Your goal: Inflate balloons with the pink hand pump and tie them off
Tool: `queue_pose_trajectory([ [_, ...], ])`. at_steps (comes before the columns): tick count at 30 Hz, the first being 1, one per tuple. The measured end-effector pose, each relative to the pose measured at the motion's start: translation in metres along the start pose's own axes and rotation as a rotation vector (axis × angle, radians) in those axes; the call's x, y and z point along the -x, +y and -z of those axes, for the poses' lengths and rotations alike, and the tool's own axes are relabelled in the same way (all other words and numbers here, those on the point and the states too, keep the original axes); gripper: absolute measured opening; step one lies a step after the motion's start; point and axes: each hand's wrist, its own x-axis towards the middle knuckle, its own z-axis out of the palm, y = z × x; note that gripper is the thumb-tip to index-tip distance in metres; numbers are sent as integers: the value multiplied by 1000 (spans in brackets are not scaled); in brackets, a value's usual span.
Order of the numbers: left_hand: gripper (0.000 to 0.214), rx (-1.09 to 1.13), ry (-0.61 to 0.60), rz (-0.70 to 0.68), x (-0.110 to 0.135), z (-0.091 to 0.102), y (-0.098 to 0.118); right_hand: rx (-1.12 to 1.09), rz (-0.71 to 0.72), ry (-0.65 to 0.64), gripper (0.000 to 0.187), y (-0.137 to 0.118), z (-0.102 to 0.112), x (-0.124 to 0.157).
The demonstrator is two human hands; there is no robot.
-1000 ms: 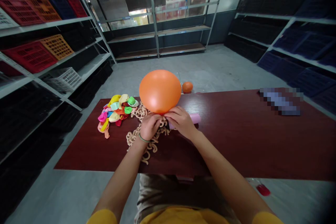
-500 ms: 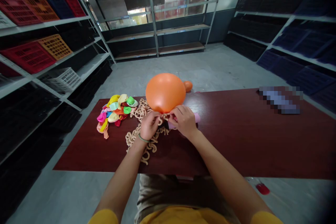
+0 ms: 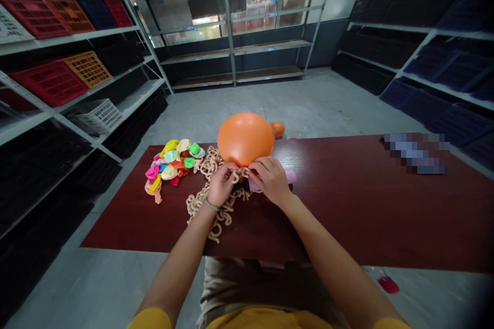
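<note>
Okay, head view only, looking down at a dark red wood-top table [image 3: 347, 216] w/ both forearms reaching in from the bottom edge. An orange balloon [image 3: 245, 139], fully round & taut, sits on the tbl just past the hands, its neck end low and toward the person. L hand [image 3: 222, 185] and R hand [image 3: 270, 180] are both narrow, closed in tight pinches that meet at the balloon's base; the neck is mostly hidden by the fingers, so the exact wrap can't be told. A tan crinkled cord [image 3: 216, 211] lies in loose loops under & around L hand, w/ a bit running up btwn the hands (maybe caught at the neck, hard to say). A pink tube [image 3: 287, 176] lies just beyond R hand, one end tucked behind those fingers. A small orange balloon [image 3: 278, 129] peeks out behind the big one, touching it. A heap of flat mixed-colour balloons [image 3: 173, 164] sits left of the cord.

Handling-wise: pinch right at the neck, fingers snug on the latex, since stretched rubber slips easily and loose cord can snag.

Around the tbl: metal shelving [image 3: 131, 56] w/ red plastic crates [image 3: 48, 82] on the left, pixelated patch [image 3: 415, 153] at far right.
</note>
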Motion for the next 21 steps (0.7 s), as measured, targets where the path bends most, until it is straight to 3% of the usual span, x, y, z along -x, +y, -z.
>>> queue_pose_trajectory([
  [12,20,-32,15,58,-8,1,11,152,23,45,22,11,-6,2],
  [18,22,51,51,128,-5,-4,7,11,-22,84,17,9,-12,6],
  [21,22,112,94,148,-10,-7,11,-73,-79,170,20,14,-15,9],
])
